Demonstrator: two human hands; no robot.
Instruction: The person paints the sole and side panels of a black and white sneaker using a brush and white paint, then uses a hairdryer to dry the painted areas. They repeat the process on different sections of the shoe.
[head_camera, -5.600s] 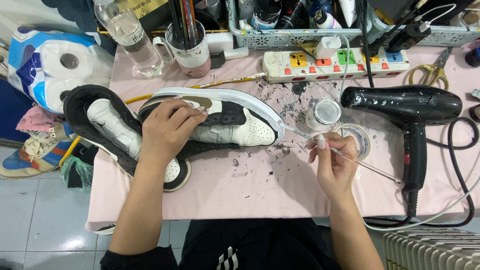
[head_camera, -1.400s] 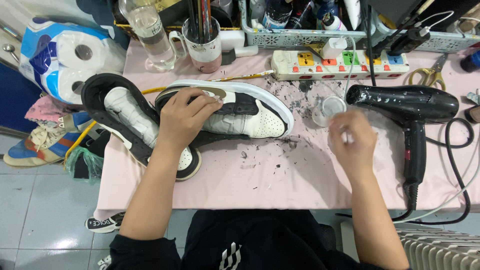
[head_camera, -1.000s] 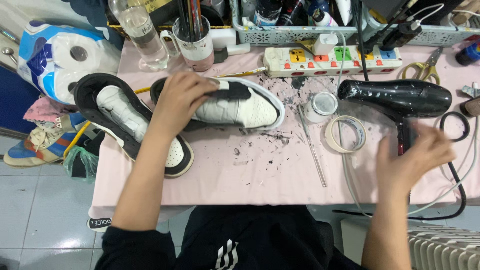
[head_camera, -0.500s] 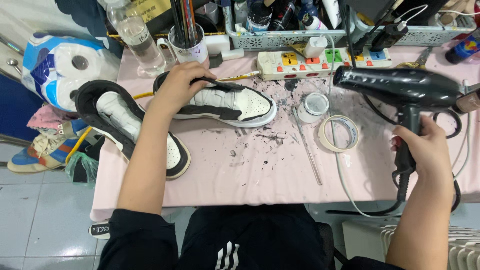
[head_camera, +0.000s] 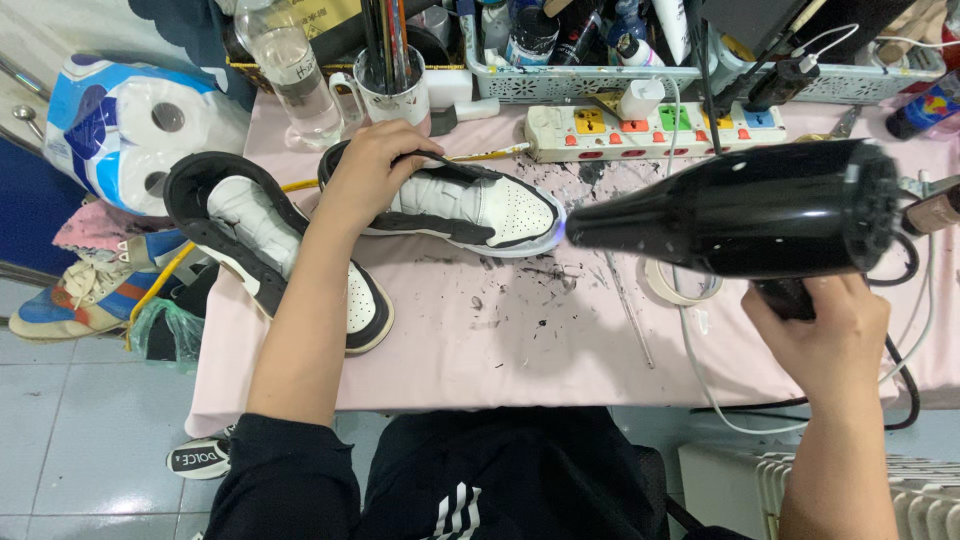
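Two sneakers lie on the bench (head_camera: 520, 350), which is covered in pale pink cloth; one black-and-white sneaker (head_camera: 480, 205) lies on its side at the far middle, toe pointing right, and a second sneaker (head_camera: 270, 250) of the same colours lies to its left, slanting toward the near edge; one black hair dryer (head_camera: 740, 210) is held above the right part of the bench, its tapered nozzle just beside the toe of the first shoe; the left hand (head_camera: 375, 165) presses down on that shoe's collar, fingers curled over the opening, forearm stretched away from the body; the right hand (head_camera: 825, 335) is wrapped tight around the dryer's handle, wrist bent upward; the shoe uppers look like smooth leather with a perforated toe panel; dark flakes (head_camera: 530, 300) are scattered over the cloth near the shoe; one thin stick (head_camera: 628, 305) and one roll of tape (head_camera: 680, 285) lie under the dryer; one white power strip (head_camera: 650, 130) runs along the far side; one white mug (head_camera: 395, 90) holding dark rods stands at the far left, beside one clear plastic bottle (head_camera: 295, 75).
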